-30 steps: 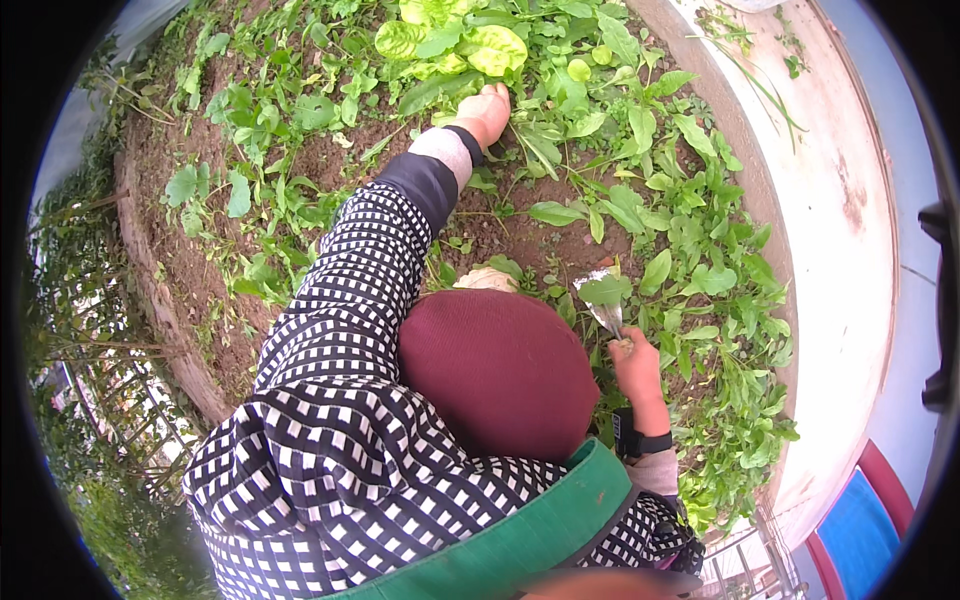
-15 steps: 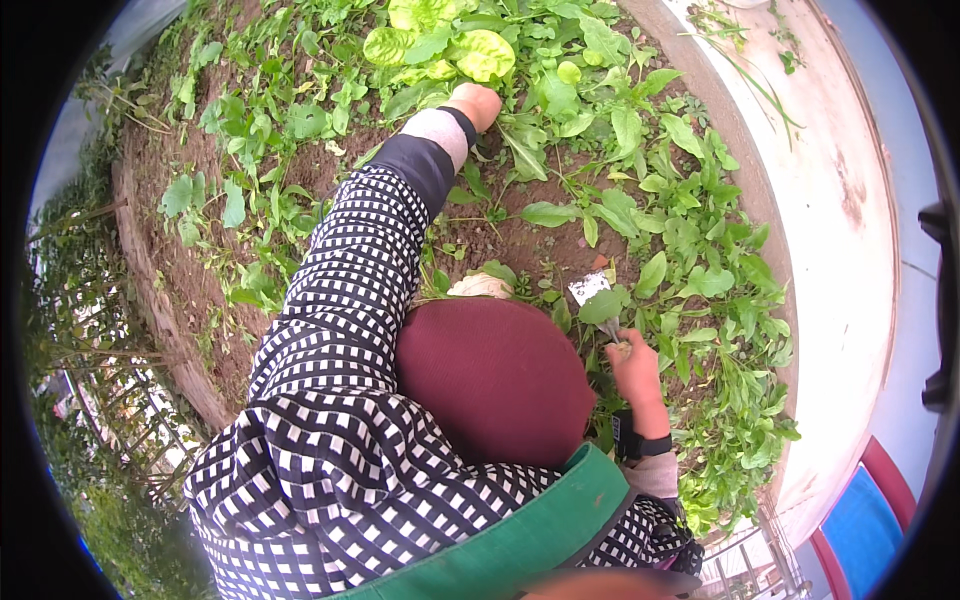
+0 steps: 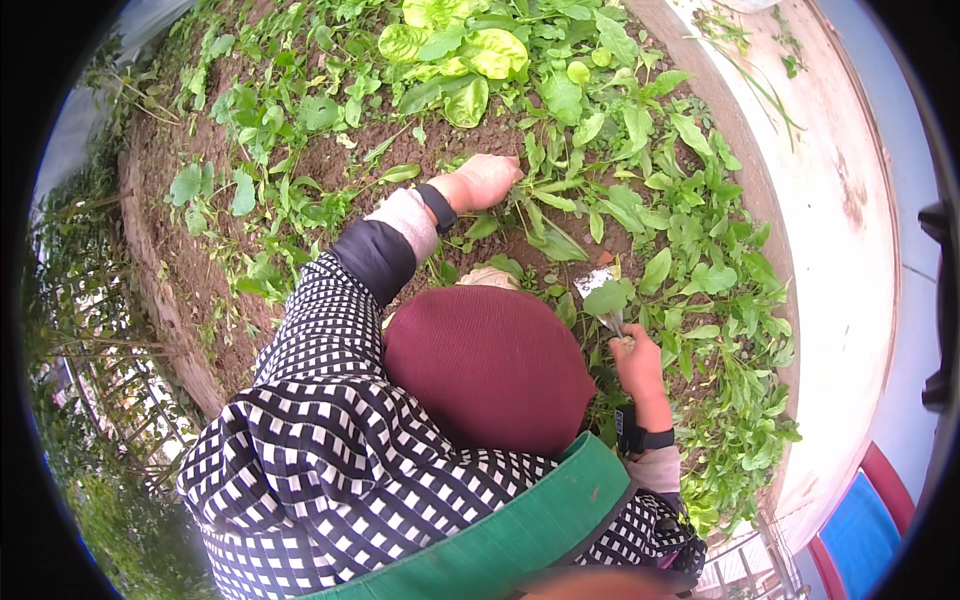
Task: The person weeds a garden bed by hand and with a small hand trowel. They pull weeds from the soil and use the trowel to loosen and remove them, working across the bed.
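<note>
My left hand reaches out over the bed with its fingers closed on a leafy green plant. The plant's leaves splay out on the right of the fist, and the grip itself is partly hidden by the back of the hand. In my right hand, lower and to the right, is the handle of a small garden trowel. Its pale metal blade points away from me toward the soil, partly covered by a round green leaf.
Leafy plants crowd the soil bed, with a yellow-green lettuce at the far side. My maroon-clad knee rises between my arms. A pale concrete ledge borders the right; climbing foliage and poles stand left.
My left hand has come back toward me from beside the lettuce, slightly to the right, with the leafy plant in it. My right hand and the trowel have barely shifted.
</note>
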{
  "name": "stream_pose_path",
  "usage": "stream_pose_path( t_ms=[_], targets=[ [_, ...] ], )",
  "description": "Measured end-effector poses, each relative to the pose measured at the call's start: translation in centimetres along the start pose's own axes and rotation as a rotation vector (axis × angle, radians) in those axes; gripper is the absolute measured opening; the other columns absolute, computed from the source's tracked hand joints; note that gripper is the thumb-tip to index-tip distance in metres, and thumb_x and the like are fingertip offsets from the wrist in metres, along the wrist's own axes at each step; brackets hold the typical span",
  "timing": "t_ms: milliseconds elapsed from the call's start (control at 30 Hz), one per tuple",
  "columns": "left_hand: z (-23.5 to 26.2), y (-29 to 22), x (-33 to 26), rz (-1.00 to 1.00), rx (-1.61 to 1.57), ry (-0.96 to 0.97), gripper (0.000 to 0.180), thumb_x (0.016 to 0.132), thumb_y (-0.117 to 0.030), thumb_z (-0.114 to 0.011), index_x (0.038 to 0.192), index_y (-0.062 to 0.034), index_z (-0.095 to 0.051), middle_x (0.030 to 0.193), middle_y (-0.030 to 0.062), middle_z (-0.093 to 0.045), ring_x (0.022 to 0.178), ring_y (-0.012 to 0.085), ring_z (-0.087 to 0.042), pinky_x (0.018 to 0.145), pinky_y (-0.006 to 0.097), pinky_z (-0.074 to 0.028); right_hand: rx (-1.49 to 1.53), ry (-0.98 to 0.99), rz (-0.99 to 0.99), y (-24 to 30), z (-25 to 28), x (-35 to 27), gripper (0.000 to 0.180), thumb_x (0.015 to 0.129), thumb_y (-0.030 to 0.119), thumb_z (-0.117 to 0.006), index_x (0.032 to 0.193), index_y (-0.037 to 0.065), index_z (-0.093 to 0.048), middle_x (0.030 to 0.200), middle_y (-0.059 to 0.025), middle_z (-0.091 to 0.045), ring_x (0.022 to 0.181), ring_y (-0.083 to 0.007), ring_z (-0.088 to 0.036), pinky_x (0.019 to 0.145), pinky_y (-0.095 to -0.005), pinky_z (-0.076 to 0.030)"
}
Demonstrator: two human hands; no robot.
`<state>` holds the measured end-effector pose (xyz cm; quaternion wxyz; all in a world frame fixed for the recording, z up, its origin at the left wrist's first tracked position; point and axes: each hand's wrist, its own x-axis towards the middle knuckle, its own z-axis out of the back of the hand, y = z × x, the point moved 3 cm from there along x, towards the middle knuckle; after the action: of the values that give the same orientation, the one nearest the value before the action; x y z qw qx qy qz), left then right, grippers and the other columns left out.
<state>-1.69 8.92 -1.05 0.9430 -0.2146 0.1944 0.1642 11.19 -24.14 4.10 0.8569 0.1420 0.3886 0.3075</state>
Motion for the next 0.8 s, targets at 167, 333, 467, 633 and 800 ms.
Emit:
stream_pose_path(
  t_ms=[167,333,467,633,800],
  targets=[
    [1.4,3.2,3.2,0.241,0.162,-0.092,0.02,0.076,-0.005,-0.049,0.093,-0.0031,-0.058,0.107,0.0166,-0.05,0.092,0.0294,-0.058,0.077,0.037,-0.048,-0.021,-0.021,0.017,-0.2,-0.3,-0.1,0.028,0.074,0.015,-0.064,0.098,0.003,-0.055,0.078,-0.0239,-0.06,0.077,-0.0381,-0.059,0.067,-0.0396,-0.047],
    [1.5,7.4,5.8,0.337,0.107,-0.214,0.035,0.077,-0.001,-0.045,0.112,0.0005,-0.042,0.111,0.0217,-0.047,0.092,0.031,-0.059,0.076,0.037,-0.048,-0.024,-0.026,0.002,-0.4,-0.5,0.1,0.029,0.073,0.014,-0.066,0.098,0.003,-0.056,0.077,-0.0212,-0.061,0.074,-0.0334,-0.061,0.066,-0.036,-0.048],
    [1.2,8.4,7.1,0.377,0.159,-0.23,0.033,0.077,-0.001,-0.046,0.11,0.0015,-0.044,0.111,0.021,-0.049,0.092,0.0325,-0.058,0.076,0.038,-0.048,-0.014,0.002,0.002,-0.2,-0.3,0.1,0.03,0.073,0.014,-0.066,0.099,0.003,-0.055,0.078,-0.0228,-0.061,0.076,-0.0366,-0.06,0.067,-0.0383,-0.047],
    [1.5,9.3,8.0,0.462,0.226,-0.178,0.023,0.076,-0.004,-0.049,0.098,0.0003,-0.057,0.101,0.018,-0.058,0.09,0.0311,-0.06,0.075,0.036,-0.049,-0.037,0.004,0.019,0.2,0.1,0.2,0.031,0.074,0.015,-0.065,0.1,0.002,-0.054,0.08,-0.0255,-0.06,0.08,-0.0407,-0.057,0.07,-0.0411,-0.046],
    [2.5,10.1,8.7,0.52,0.125,-0.178,0.018,0.076,-0.006,-0.051,0.085,-0.006,-0.066,0.092,0.0138,-0.064,0.089,0.0265,-0.061,0.075,0.034,-0.049,-0.017,0.004,-0.009,0.4,0.0,0.0,0.031,0.074,0.014,-0.065,0.1,0.003,-0.053,0.078,-0.0246,-0.06,0.077,-0.04,-0.058,0.068,-0.0409,-0.047]
  ],
)
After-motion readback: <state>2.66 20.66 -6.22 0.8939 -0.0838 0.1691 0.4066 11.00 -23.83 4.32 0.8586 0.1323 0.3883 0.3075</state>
